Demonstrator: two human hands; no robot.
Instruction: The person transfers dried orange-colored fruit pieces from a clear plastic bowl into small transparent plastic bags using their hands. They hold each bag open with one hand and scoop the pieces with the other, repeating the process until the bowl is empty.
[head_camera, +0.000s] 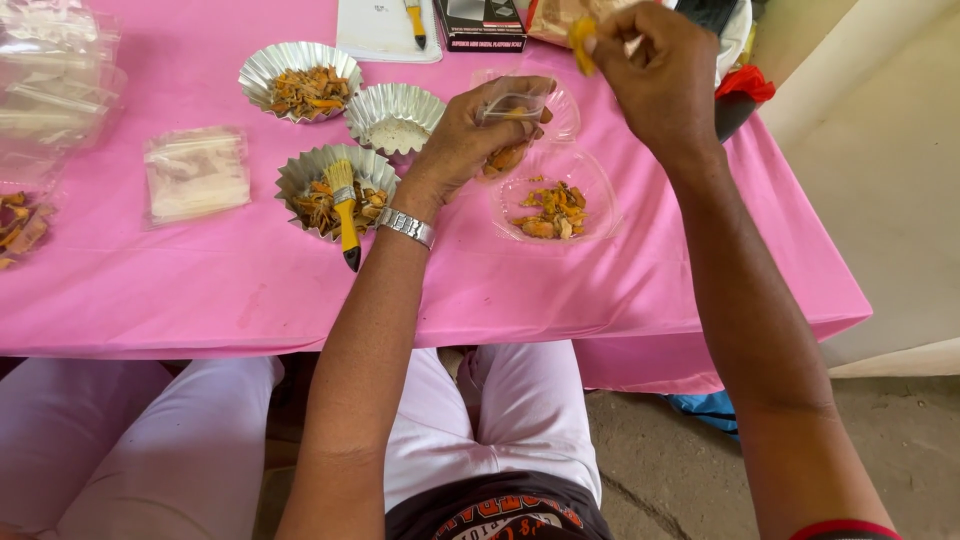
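my left hand (468, 135) grips a small clear bag (512, 104) by its mouth, fingers closed around the plastic, and inside it i see some orange pieces. my right hand (655, 75) is raised just above and to the right, and pinches one yellow-orange piece (582, 45) between thumb and fingertips. the piece is near the bag opening but not in it.

i think the piece can fall beside the bag if the mouth is not wide enough, because the plastic is thin and folds together easily. also my left wrist, with the metal watch (406, 226), is very near the foil cup (335, 190) where a yellow brush (345, 215) leans; a wrong move of the arm may push the brush out.

the piece looks dry, small and a little curved, bright yellow-orange. below my hands a clear plastic dish (555, 195) keeps more such pieces, darker and mixed. on the pink table cloth (200, 290) stand two more foil cups, one with orange pieces (300, 82), one with white powder (396, 118).
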